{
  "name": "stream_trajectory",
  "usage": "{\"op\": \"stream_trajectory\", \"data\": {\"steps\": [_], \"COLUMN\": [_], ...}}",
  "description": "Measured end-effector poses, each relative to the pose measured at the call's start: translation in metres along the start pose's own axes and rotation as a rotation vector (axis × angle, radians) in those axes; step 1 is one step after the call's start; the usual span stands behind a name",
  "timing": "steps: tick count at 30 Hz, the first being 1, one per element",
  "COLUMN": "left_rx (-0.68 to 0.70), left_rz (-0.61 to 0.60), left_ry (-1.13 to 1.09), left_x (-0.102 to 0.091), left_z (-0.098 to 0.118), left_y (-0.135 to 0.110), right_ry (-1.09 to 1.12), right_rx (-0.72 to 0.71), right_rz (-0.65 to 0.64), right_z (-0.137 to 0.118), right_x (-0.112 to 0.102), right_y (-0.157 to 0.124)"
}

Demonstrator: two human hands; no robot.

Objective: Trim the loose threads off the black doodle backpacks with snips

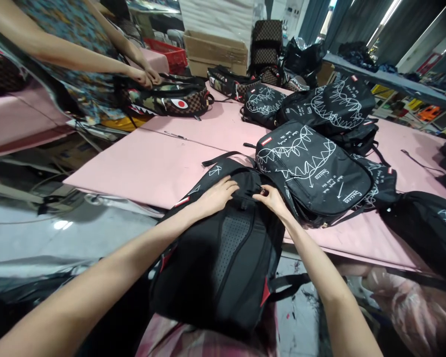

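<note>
A black backpack (208, 253) leans from my lap onto the edge of the pink table, its padded back panel facing up. A perforated grey mesh strip (235, 238) runs down the panel. My left hand (218, 196) lies across the upper left of the pack, fingers stretched out on the fabric. At the upper right, my right hand (272, 199) pinches the backpack near its top seam, thumb and forefinger together; the exact part between the fingertips is hard to make out. One black strap with red trim at its base (265, 292) hangs off the lower right side.
Black backpacks with white scribble prints (312, 168) are piled right of my hands on the pink table (134, 163). A pen (175, 135) lies farther left. Across the table, another person's hands (146, 77) work on a camouflage and checkered bag (178, 101). A cardboard box (215, 54) stands behind.
</note>
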State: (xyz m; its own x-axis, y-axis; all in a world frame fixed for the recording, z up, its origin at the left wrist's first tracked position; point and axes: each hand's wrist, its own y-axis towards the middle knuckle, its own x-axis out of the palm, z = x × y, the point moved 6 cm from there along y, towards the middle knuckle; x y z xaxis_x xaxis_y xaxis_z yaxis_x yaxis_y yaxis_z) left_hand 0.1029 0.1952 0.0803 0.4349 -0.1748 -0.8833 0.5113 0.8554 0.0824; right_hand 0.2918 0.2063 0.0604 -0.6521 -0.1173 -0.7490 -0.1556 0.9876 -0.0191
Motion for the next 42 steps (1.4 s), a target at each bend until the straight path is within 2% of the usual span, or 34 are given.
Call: {"op": "stream_trajectory", "data": {"steps": [3,5,9,11,13,17,21,26,29,32,37,40,42], "left_rx": [0.038,0.113,0.344,0.400,0.438,0.465,0.472,0.476,0.458,0.445,0.481,0.489,0.470], "left_rz": [-0.060,-0.056,0.025,0.056,0.073,0.174,0.250,0.272,0.238,0.213,0.250,0.260,0.247], "left_ry": [0.076,0.036,0.013,0.055,0.080,0.085,0.082,0.066,0.075,0.085,0.031,-0.005,-0.008], "left_x": [0.011,0.007,-0.010,-0.015,-0.014,-0.014,-0.019,-0.022,-0.019,-0.014,-0.012,-0.012,-0.010], "left_z": [-0.007,0.002,0.043,0.060,0.071,0.078,0.081,0.086,0.084,0.080,0.079,0.081,0.080], "left_y": [0.006,-0.011,-0.089,-0.129,-0.157,-0.177,-0.179,-0.186,-0.187,-0.184,-0.173,-0.167,-0.163], "right_ry": [-0.172,-0.270,-0.441,-0.489,-0.479,-0.365,-0.484,-0.577,-0.530,-0.447,-0.146,0.285,0.556], "right_rx": [-0.046,-0.177,-0.487,-0.548,-0.554,-0.449,-0.338,-0.212,-0.165,-0.170,-0.118,0.010,0.084], "right_rz": [-0.069,-0.041,-0.033,-0.042,-0.041,-0.022,0.019,-0.116,-0.192,-0.201,-0.220,-0.211,-0.144], "right_z": [-0.009,-0.019,-0.043,-0.053,-0.064,-0.084,-0.108,-0.119,-0.115,-0.110,-0.096,-0.083,-0.071], "right_x": [0.004,0.005,0.014,0.016,0.013,-0.004,-0.016,-0.002,0.008,0.015,0.025,0.026,0.021], "right_y": [-0.022,-0.052,-0.136,-0.170,-0.187,-0.181,-0.162,-0.151,-0.145,-0.139,-0.127,-0.118,-0.114]}}
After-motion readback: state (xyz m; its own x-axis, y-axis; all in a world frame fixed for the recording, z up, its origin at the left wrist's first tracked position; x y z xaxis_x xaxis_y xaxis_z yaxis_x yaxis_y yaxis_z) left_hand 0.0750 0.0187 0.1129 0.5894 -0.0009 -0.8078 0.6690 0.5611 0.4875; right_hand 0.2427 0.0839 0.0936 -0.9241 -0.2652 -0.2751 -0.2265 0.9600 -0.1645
